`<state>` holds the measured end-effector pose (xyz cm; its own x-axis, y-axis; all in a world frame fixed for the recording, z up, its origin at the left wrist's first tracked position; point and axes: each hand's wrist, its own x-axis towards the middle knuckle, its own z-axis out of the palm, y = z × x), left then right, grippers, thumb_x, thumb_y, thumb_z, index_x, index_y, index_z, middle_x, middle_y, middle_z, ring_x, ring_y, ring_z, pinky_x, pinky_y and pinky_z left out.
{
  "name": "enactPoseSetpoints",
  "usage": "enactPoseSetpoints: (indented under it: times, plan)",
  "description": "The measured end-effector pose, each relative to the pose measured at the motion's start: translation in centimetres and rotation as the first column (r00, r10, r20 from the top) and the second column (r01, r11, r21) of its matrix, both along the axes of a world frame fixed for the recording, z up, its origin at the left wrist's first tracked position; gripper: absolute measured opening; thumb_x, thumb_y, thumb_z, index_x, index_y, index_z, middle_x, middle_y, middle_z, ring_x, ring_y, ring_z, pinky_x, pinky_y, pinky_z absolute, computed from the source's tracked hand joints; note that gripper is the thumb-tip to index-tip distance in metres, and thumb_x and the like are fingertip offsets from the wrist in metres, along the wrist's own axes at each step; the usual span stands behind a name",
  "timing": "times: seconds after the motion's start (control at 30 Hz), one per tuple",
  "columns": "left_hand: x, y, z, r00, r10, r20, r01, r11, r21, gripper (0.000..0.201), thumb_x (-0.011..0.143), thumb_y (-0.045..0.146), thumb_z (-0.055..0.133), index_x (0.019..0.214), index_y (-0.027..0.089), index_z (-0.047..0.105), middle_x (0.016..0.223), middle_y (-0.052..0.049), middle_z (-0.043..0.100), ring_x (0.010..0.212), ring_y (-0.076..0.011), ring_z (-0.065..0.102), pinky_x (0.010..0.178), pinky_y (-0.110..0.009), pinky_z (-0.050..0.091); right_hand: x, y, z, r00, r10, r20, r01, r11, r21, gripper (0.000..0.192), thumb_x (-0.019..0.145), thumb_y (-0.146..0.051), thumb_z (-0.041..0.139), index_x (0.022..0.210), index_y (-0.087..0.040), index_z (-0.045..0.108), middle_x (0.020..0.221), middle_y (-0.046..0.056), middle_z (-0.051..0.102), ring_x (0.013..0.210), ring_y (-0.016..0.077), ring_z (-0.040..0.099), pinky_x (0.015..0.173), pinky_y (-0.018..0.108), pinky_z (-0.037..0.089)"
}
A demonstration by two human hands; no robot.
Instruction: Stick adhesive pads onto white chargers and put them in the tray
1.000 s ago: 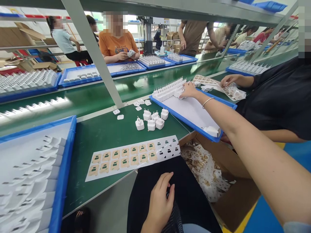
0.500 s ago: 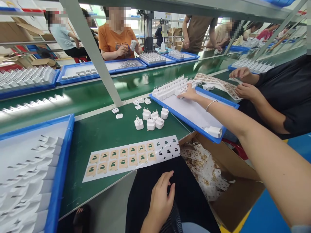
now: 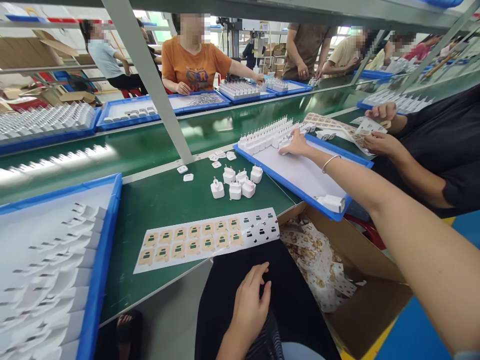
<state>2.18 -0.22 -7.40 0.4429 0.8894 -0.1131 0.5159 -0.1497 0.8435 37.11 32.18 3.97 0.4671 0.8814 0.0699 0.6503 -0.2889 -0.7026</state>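
First, I log the left hand on the lap: fingers loosely curved, thumb apart, nothing visible in it. Past it, the sticker sheet. Farther, the right hand, the nearer one to the adapter rows in the blue tray: they lie left of and beyond its fingers, long axis slanting away rightward. Thumb and fingers bent; pinching one or not, I can't tell.
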Motion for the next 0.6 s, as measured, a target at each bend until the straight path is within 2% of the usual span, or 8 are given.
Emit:
enactPoseSetpoints:
  times: [0.13, 0.2, 0.27, 0.3, 0.37, 0.43, 0.53, 0.6]
  plan:
    - [-0.5, 0.1, 0.2, 0.999, -0.014, 0.043, 0.009, 0.995, 0.095, 0.038, 0.098, 0.019, 0.050, 0.133, 0.026, 0.060, 0.120, -0.006, 0.071, 0.089, -0.0155, 0.070, 0.087, -0.038, 0.063, -0.9, -2.2, 2.4, 0.977, 0.012, -0.213, -0.005, 0.999, 0.032, 0.080, 0.050, -0.024, 0.086, 0.116, -0.024, 0.040, 0.120, 0.010, 0.051, 0.120, 0.0310, 0.050, 0.103, 0.053, 0.047]
    - [-0.8, 0.6, 0.9, 0.995, -0.024, 0.094, 0.004, 0.977, 0.215, 0.036, 0.097, 0.016, 0.052, 0.131, 0.026, 0.060, 0.116, -0.005, 0.072, 0.090, -0.0148, 0.070, 0.085, -0.035, 0.063, -1.7, -4.0, 4.5, 0.936, 0.075, -0.343, -0.067, 0.997, 0.036, 0.061, 0.062, -0.032, 0.082, 0.109, -0.024, 0.044, 0.108, 0.006, 0.057, 0.105, 0.0254, 0.059, 0.091, 0.047, 0.056]
    - [-1.0, 1.4, 2.1, 0.988, -0.035, 0.153, -0.028, 0.920, 0.392, 0.035, 0.096, 0.014, 0.056, 0.129, 0.025, 0.061, 0.113, -0.005, 0.072, 0.094, -0.0155, 0.071, 0.085, -0.032, 0.063, -3.1, -6.8, 6.7, 0.847, 0.185, -0.498, -0.180, 0.982, 0.058, 0.037, 0.076, -0.040, 0.071, 0.102, -0.023, 0.051, 0.099, 0.006, 0.062, 0.095, 0.0221, 0.063, 0.084, 0.044, 0.058]
    - [-1.0, 1.9, 2.9, 0.982, -0.042, 0.184, -0.054, 0.871, 0.488, 0.036, 0.094, 0.013, 0.059, 0.129, 0.024, 0.061, 0.112, -0.006, 0.072, 0.098, -0.0164, 0.071, 0.087, -0.032, 0.062, -4.1, -8.6, 7.6, 0.773, 0.249, -0.584, -0.249, 0.965, 0.082, 0.028, 0.083, -0.043, 0.064, 0.099, -0.021, 0.055, 0.098, 0.006, 0.064, 0.095, 0.0215, 0.064, 0.084, 0.044, 0.057]
    - [-1.0, 3.1, 4.7, 0.967, -0.045, 0.252, -0.134, 0.748, 0.650, 0.042, 0.090, 0.012, 0.066, 0.130, 0.022, 0.060, 0.115, -0.007, 0.071, 0.107, -0.0186, 0.069, 0.095, -0.033, 0.060, -6.6, -12.9, 8.9, 0.440, 0.353, -0.825, -0.390, 0.903, 0.178, 0.032, 0.092, -0.047, 0.052, 0.101, -0.018, 0.062, 0.103, 0.009, 0.068, 0.101, 0.0230, 0.065, 0.089, 0.049, 0.054]
    - [-0.7, 4.3, 6.7, 0.944, -0.040, 0.327, -0.229, 0.635, 0.738, 0.054, 0.085, 0.014, 0.074, 0.136, 0.019, 0.057, 0.121, -0.011, 0.068, 0.117, -0.0215, 0.066, 0.104, -0.037, 0.056, -9.6, -17.6, 8.8, 0.160, 0.332, -0.930, -0.476, 0.851, 0.222, 0.037, 0.088, -0.053, 0.058, 0.105, -0.020, 0.065, 0.106, 0.009, 0.070, 0.104, 0.0256, 0.066, 0.095, 0.051, 0.053]
    - [-0.2, 5.4, 8.8, 0.908, -0.035, 0.417, -0.334, 0.540, 0.773, 0.082, 0.077, 0.027, 0.085, 0.148, 0.017, 0.045, 0.138, -0.017, 0.058, 0.133, -0.0282, 0.057, 0.113, -0.046, 0.050, -14.4, -23.4, 6.4, -0.104, 0.232, -0.967, -0.517, 0.818, 0.252, 0.045, 0.075, -0.060, 0.068, 0.098, -0.022, 0.066, 0.104, 0.007, 0.072, 0.105, 0.0273, 0.065, 0.095, 0.047, 0.054]
    - [-0.1, 5.8, 9.5, 0.899, -0.022, 0.438, -0.362, 0.525, 0.770, 0.098, 0.073, 0.037, 0.089, 0.154, 0.019, 0.036, 0.149, -0.020, 0.049, 0.143, -0.0333, 0.048, 0.117, -0.052, 0.045, -17.0, -25.7, 4.3, -0.213, 0.161, -0.964, -0.528, 0.811, 0.252, 0.050, 0.073, -0.063, 0.067, 0.101, -0.022, 0.066, 0.104, 0.007, 0.073, 0.108, 0.0279, 0.065, 0.096, 0.047, 0.054]
